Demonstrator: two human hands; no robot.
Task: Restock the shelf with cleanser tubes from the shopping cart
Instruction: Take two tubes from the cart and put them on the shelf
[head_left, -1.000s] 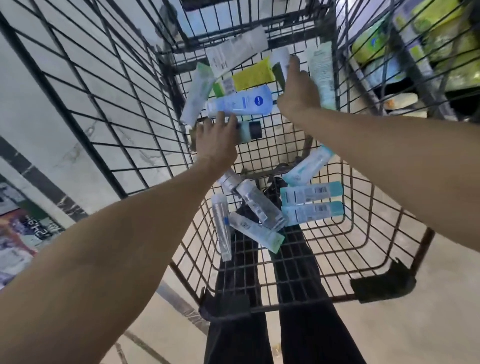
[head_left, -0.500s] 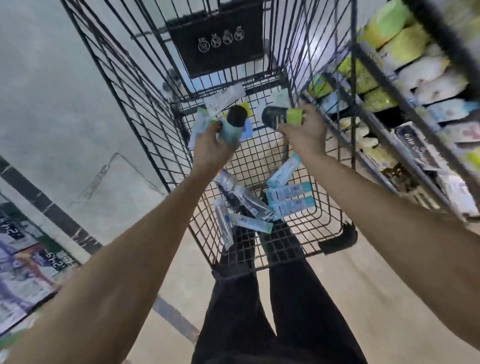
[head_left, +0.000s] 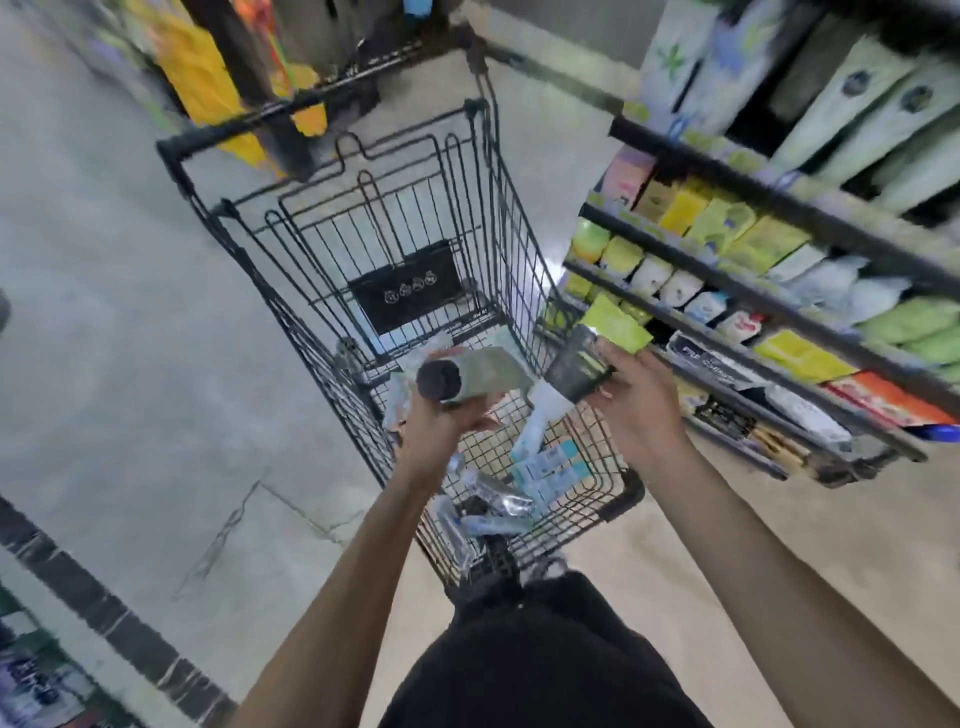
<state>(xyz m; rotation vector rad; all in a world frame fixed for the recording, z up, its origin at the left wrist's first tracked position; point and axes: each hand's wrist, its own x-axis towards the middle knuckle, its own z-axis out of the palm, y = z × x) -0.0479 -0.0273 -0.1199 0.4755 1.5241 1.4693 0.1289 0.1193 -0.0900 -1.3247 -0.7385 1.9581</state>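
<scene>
Here, a grey-green tube (head_left: 470, 382) is gripped by the left hand (head_left: 441, 426), a lime tube (head_left: 597, 345) by the right hand (head_left: 636, 397); light, squashy, probably best held mid-body.

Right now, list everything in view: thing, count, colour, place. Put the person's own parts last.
shopping cart: one, black wire, centre of the aisle, in front of the person
loose tubes: several, mostly light blue and silvery, lying on the cart floor; exact count unclear
pale green tube: one, dark round cap toward the camera, held above the cart
lime tube: one, lime green with a dark cap end, held above the cart's right side
shelf: one black unit with several tiers, right of the cart, stocked with green, yellow, white and blue packs
floor: grey and beige
left hand: fingers curled round the pale green tube
right hand: fingers gripping the lime tube
</scene>
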